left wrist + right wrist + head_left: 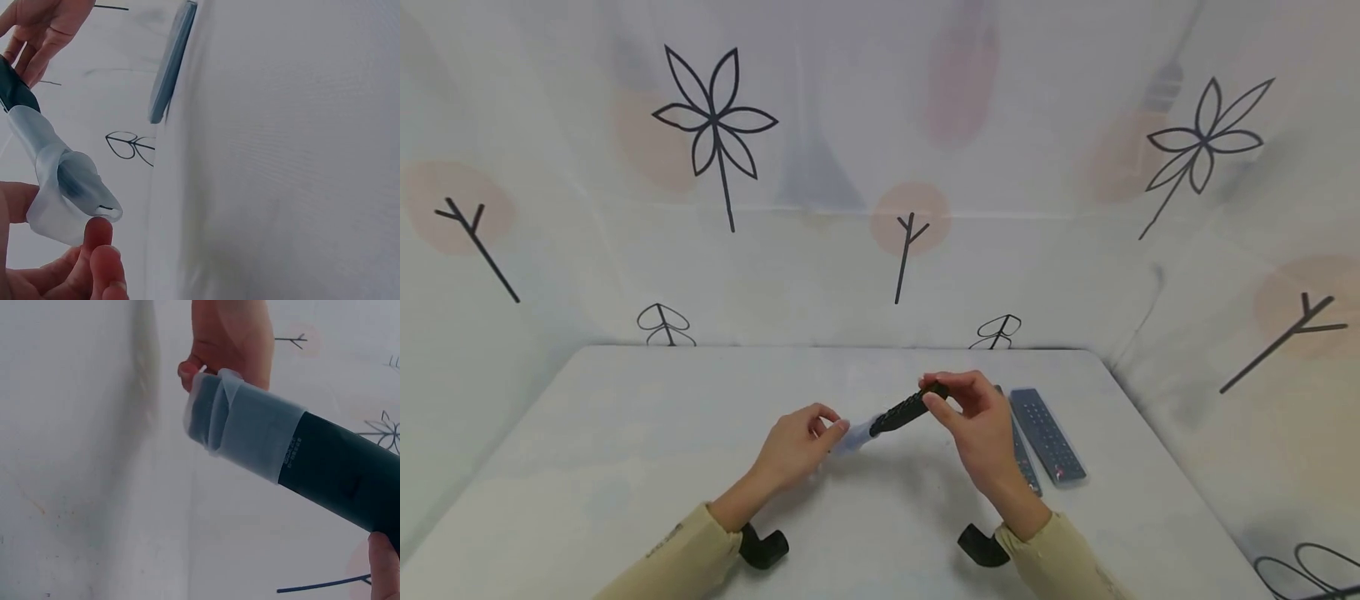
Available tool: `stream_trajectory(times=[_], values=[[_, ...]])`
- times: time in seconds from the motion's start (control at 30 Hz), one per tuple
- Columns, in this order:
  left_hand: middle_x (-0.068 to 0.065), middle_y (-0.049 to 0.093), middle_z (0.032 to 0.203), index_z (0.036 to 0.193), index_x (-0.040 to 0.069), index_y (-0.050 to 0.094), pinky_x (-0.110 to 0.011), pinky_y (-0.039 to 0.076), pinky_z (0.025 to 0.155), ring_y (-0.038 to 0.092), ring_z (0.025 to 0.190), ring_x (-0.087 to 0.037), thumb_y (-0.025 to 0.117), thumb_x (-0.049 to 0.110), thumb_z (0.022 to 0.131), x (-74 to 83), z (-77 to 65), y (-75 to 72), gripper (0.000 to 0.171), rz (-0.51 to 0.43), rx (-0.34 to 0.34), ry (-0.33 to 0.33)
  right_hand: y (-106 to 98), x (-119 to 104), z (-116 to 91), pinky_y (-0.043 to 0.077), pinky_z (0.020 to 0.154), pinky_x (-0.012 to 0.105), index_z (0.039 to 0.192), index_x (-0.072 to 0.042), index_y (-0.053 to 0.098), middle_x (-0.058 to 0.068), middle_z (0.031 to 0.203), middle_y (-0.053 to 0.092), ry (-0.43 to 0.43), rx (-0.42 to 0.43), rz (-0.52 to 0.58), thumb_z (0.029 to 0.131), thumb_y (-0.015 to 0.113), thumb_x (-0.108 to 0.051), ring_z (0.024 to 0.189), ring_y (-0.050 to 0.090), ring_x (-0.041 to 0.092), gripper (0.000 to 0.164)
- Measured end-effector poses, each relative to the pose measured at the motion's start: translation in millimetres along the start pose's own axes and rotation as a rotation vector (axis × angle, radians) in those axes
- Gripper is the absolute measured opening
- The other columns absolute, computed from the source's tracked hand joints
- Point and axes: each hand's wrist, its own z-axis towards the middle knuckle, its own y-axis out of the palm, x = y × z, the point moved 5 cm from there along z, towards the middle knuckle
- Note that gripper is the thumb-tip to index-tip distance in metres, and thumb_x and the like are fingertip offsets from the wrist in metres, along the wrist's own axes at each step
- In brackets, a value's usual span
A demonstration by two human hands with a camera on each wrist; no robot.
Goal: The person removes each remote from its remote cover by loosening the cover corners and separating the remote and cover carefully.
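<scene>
A black remote control [901, 414] is held tilted over the table, one end inside a soft translucent cover [853, 437]. My left hand [797, 446] pinches the loose end of that cover. In the left wrist view the cover [47, 140] is bunched and folded back near the fingertips. My right hand [977, 421] grips the bare upper end of the remote between thumb and fingers. The right wrist view shows the back of the remote [340, 469], with the cover [256, 431] wrapped around its far end.
To the right on the white table [647, 433] lies a remote in a clear cover [1048, 435]. Beside it another remote [1024, 458] is partly hidden behind my right hand. A patterned cloth [820, 275] hangs behind and at the sides.
</scene>
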Motion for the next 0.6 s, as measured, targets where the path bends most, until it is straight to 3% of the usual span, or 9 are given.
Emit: stream_trajectory(times=[0.1,0.27,0.47,0.6], values=[[0.005,0.062,0.069,0.104,0.012,0.07,-0.029,0.045,0.054,0.056,0.056,-0.011,0.064,0.044,0.095,-1.7,1.8,-0.1,0.034,-0.028,-0.059,-0.019,2,0,-1,0.052,0.091,0.033,0.112,0.004,0.06,0.018,0.113,0.068,-0.011,-0.013,0.008,0.086,0.073,0.005,0.11,0.066,0.021,0.028],[0.0,0.069,0.076,0.102,0.007,0.071,-0.029,0.048,0.055,0.061,0.063,-0.014,0.067,0.031,0.096,-4.7,1.3,-1.7,0.024,-0.141,-0.136,-0.022,2,-1,-4,0.053,0.09,0.032,0.113,0.007,0.058,0.021,0.115,0.066,-0.062,-0.077,0.011,0.088,0.071,0.007,0.111,0.065,0.02,0.029],[-0.004,0.071,0.084,0.103,0.004,0.07,-0.028,0.047,0.055,0.061,0.069,-0.018,0.069,0.019,0.094,-5.3,2.4,-9.1,0.018,-0.247,-0.134,-0.058,1,0,-5,0.051,0.094,0.031,0.117,0.007,0.057,0.025,0.123,0.063,-0.072,-0.133,0.035,0.09,0.068,0.006,0.115,0.064,0.021,0.029],[-0.005,0.071,0.084,0.105,0.003,0.07,-0.027,0.042,0.052,0.059,0.07,-0.02,0.068,0.014,0.094,-6.6,2.4,-13.0,0.016,-0.292,-0.102,-0.096,0,3,-7,0.049,0.095,0.029,0.124,0.002,0.06,0.021,0.131,0.061,-0.042,-0.142,-0.014,0.093,0.066,0.001,0.118,0.062,0.019,0.032]])
